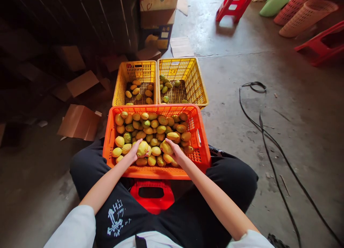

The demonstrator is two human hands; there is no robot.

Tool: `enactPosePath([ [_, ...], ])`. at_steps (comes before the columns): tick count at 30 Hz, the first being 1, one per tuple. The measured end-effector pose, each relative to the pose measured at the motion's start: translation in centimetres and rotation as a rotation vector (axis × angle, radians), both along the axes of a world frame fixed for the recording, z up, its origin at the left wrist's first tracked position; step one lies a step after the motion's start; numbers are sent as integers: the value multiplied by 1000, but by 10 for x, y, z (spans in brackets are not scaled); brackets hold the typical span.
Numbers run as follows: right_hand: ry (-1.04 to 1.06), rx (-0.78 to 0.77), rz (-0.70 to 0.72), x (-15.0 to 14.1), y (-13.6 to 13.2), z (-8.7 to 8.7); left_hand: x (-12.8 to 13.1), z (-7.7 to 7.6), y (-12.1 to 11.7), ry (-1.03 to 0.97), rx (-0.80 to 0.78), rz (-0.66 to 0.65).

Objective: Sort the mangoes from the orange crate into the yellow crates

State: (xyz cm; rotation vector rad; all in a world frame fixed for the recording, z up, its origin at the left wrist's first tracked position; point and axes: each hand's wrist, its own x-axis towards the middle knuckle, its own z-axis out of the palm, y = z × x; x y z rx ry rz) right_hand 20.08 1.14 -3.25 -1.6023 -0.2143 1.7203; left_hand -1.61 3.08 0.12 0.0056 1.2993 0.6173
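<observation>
An orange plastic crate (197,169) filled with yellow and greenish lemons (161,129) stands before me, between my knees. In my left hand (133,154) is a yellow lemon (142,148), cupped with the fingers around its underside. My right hand (176,151) grips another lemon (165,147), its thumb lying over the top. Both hands are just above the fruit in the near half of the crate. The hands' undersides are partly hidden by the lemons.
Beyond the orange crate are two yellow crates (116,86) with several lemons inside. A red stool (158,205) shows below the orange crate. Cardboard pieces (80,122) lie at left, boxes (158,17) behind. A black cable (282,151) crosses the floor at right.
</observation>
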Motion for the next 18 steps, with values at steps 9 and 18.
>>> enactPosePath([
  [9, -4, 47, 13, -1, -1, 1, -7, -20, -7, 114, 173, -101],
  [18, 0, -119, -52, 2, 2, 7, -4, -16, -4, 157, 110, -46],
])
